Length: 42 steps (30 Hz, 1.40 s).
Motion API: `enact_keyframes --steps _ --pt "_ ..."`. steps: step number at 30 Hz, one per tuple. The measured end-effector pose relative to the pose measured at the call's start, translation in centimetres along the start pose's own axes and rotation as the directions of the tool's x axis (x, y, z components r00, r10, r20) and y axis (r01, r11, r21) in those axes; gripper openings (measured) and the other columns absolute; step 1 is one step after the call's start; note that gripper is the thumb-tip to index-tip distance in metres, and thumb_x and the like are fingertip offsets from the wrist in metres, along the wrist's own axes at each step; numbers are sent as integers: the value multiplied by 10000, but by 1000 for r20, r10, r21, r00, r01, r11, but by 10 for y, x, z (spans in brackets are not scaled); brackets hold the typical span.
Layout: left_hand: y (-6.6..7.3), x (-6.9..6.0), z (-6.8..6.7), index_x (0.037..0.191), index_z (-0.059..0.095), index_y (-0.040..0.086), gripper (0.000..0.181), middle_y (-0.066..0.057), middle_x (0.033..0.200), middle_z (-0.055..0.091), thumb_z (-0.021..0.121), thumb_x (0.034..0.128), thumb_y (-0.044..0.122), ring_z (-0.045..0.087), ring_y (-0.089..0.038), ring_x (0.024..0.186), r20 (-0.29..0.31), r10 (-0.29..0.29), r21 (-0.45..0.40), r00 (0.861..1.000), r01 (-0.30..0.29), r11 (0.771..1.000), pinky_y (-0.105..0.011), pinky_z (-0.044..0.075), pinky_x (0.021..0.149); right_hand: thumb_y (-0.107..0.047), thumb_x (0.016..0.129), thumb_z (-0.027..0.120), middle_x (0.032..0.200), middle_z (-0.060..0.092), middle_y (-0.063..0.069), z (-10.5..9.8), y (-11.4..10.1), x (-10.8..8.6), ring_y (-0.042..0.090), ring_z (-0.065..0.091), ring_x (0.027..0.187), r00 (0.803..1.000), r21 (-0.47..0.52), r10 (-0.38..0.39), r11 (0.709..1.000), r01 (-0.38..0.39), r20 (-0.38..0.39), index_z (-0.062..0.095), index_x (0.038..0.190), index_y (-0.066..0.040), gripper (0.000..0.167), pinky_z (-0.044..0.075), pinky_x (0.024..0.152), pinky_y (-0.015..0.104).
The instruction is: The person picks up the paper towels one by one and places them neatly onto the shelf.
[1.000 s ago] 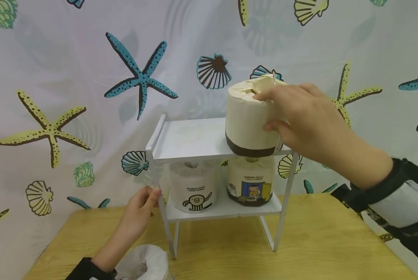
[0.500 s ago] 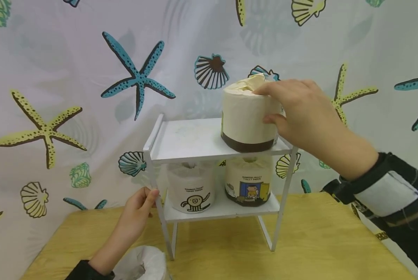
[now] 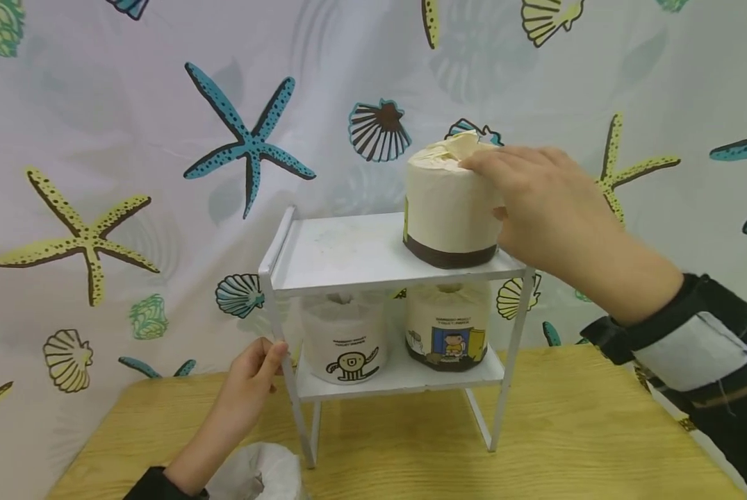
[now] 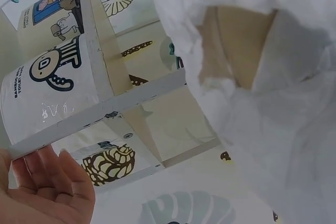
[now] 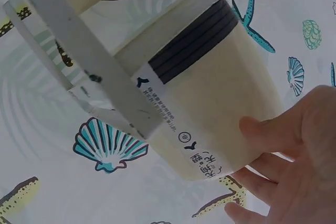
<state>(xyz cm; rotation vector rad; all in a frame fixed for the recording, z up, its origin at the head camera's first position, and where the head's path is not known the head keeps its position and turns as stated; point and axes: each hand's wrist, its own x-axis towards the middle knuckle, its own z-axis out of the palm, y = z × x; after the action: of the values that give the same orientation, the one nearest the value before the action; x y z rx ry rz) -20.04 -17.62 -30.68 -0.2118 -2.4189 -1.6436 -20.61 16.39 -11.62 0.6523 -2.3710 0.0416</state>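
Note:
My right hand (image 3: pixel 551 205) holds a cream toilet paper roll (image 3: pixel 451 212) with a dark band round its bottom. The roll stands upright at the right end of the top shelf of a white two-tier rack (image 3: pixel 342 253). In the right wrist view the thumb (image 5: pixel 262 132) lies against the roll's side; some fingers pass behind it. My left hand (image 3: pixel 251 378) grips the rack's front left leg. On the lower shelf stand a white toilet paper roll (image 3: pixel 345 340) with a cartoon figure and a cream one (image 3: pixel 447 330) with a coloured picture.
Another white toilet paper roll (image 3: pixel 260 476) stands on the wooden table (image 3: pixel 411 451), near the left forearm; it fills the right of the left wrist view. Behind the rack hangs a curtain (image 3: pixel 348 48) printed with starfish and shells.
The roll in my right hand has come down and back from over the top shelf's front edge onto the shelf, turning slightly. My left hand keeps its hold on the rack leg.

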Motion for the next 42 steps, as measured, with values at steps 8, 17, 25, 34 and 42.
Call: enact_keyframes --steps 8,17,25,34,42 --pt "-2 0 1 881 484 6 290 -74 876 534 456 1065 229 516 -211 893 1 -17 12 1000 17 1000 -288 456 694 -377 919 699 1285 605 188 -4 -15 6 410 530 1196 999 26 52 998 -52 -2 473 1432 -91 629 386 990 585" --pt "-4 -1 -2 891 494 1 310 -82 904 564 434 1072 245 537 -188 904 -10 -15 37 1000 16 999 -296 465 703 -335 894 741 1119 685 168 17 -31 17 372 613 1058 972 -25 -22 1000 17 -234 662 1166 -9 432 488 837 520" --pt "-1 -1 0 884 495 -1 310 -83 898 556 447 1069 243 525 -183 893 -22 -7 29 1000 8 1000 -279 449 690 -145 842 793 1049 692 176 24 -24 14 375 625 1021 929 -81 -127 991 106 -347 652 1114 12 344 481 824 517" --pt "1 -3 2 892 494 3 312 -79 901 546 443 1069 254 521 -206 910 -12 -23 28 1000 24 999 -300 451 707 -88 817 817 1095 687 176 26 -11 9 371 629 996 923 56 -103 989 133 -370 651 1142 22 381 495 832 506" --pt "2 -4 3 908 505 -6 306 -77 893 541 441 1071 246 517 -197 893 -19 -30 32 999 30 999 -287 447 702 -78 840 799 1193 645 170 24 -1 8 356 575 1136 954 174 -65 977 120 -294 620 1192 -9 401 470 932 508"
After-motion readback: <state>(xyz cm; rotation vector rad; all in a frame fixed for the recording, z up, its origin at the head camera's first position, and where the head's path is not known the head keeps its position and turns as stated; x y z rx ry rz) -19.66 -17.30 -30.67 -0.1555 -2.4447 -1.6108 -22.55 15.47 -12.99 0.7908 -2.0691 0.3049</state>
